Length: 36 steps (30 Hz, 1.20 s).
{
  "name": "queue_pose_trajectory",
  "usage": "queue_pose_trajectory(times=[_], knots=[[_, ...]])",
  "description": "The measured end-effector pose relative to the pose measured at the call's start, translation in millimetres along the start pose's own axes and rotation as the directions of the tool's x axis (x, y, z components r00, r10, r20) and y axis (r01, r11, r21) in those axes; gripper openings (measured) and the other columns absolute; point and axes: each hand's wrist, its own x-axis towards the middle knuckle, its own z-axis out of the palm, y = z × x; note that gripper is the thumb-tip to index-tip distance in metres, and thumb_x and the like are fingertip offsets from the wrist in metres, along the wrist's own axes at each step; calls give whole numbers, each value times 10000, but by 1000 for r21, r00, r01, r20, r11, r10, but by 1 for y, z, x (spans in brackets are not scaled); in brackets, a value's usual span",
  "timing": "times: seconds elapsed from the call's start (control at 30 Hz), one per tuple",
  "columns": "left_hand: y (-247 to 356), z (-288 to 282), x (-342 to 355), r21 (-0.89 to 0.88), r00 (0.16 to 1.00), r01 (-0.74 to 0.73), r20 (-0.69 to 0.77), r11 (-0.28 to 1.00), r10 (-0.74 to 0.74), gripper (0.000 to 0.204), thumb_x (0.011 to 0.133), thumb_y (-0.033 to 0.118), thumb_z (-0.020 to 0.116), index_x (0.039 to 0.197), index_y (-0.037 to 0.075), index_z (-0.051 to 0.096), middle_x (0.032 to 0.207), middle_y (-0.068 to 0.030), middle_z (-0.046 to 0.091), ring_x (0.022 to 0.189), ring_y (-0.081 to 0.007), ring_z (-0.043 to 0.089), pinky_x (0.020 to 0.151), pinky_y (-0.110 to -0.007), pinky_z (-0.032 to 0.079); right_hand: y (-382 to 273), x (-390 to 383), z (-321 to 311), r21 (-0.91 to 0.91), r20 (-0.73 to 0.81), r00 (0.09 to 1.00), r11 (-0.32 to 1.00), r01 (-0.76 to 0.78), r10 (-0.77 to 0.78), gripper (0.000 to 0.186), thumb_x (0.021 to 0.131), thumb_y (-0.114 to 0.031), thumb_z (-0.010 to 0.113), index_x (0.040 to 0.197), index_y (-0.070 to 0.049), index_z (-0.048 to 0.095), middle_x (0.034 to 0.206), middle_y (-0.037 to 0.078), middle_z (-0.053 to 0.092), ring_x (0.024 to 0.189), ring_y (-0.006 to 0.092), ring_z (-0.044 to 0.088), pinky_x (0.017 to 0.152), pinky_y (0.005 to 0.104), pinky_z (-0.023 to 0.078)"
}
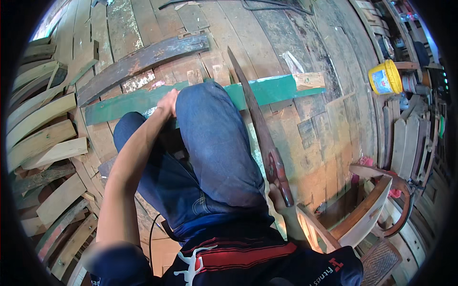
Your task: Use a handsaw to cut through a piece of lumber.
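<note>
A long green-painted board (129,105) lies across the plank floor in front of me, its right end bare wood. My left hand (168,101) is closed on the board beside my raised knee, which hides part of its fingers. With my right hand (276,194), low at my right side, I grip the dark reddish handle of a handsaw (257,121). The saw's long brown blade points away from me. It passes over the green board just right of my knee; whether its teeth touch the wood I cannot tell.
A dark weathered plank (143,64) lies beyond the green board. Stacked curved wood pieces (43,128) line the left. On the right are a yellow bucket (384,77), upright boards (408,143) and a wooden frame (362,205). A thin black metal rod (276,8) lies far off.
</note>
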Motion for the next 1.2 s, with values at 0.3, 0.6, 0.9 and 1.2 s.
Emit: queue_pose_trajectory(times=[0.3, 0.6, 0.9, 1.2], knots=[[-36, 20, 27, -66, 1000, 10, -23, 998, -11, 349, 710, 212, 683, 1011, 36, 674, 933, -197, 693, 932, -353, 672, 763, -407, 535, 29, 83, 28, 198, -134, 972, 955, 219, -195, 347, 872, -95, 610, 1204, 6, 595, 590, 37, 527, 522, 86, 505, 465, 277, 383], [-38, 32, 41, 18, 994, -68, -83, 998, 70, 361, 691, 222, 689, 991, 21, 673, 975, -205, 688, 960, -349, 664, 763, -421, 527, 7, 148, 35, 295, -212, 934, 893, 340, -286, 137, 875, -87, 615, 781, -5, 559, 590, 14, 477, 542, 79, 451, 470, 290, 344], [-36, 26, 36, -63, 1000, 25, 20, 998, -24, 374, 702, 223, 672, 989, -17, 660, 924, -215, 692, 923, -336, 678, 745, -419, 513, 64, 17, 9, -118, 70, 944, 937, 329, -323, 670, 907, -35, 425, 1510, -20, 132, 1407, 166, 436, 993, 136, 569, 728, 282, 469], [-85, 53, 54, -28, 982, -143, -132, 989, 138, 395, 705, 265, 685, 938, -52, 655, 933, -226, 690, 902, -333, 682, 721, -404, 520, -7, 67, 36, 127, -129, 969, 966, 225, -209, 172, 868, -126, 621, 762, 4, 584, 586, 3, 452, 562, 71, 447, 482, 295, 351]])
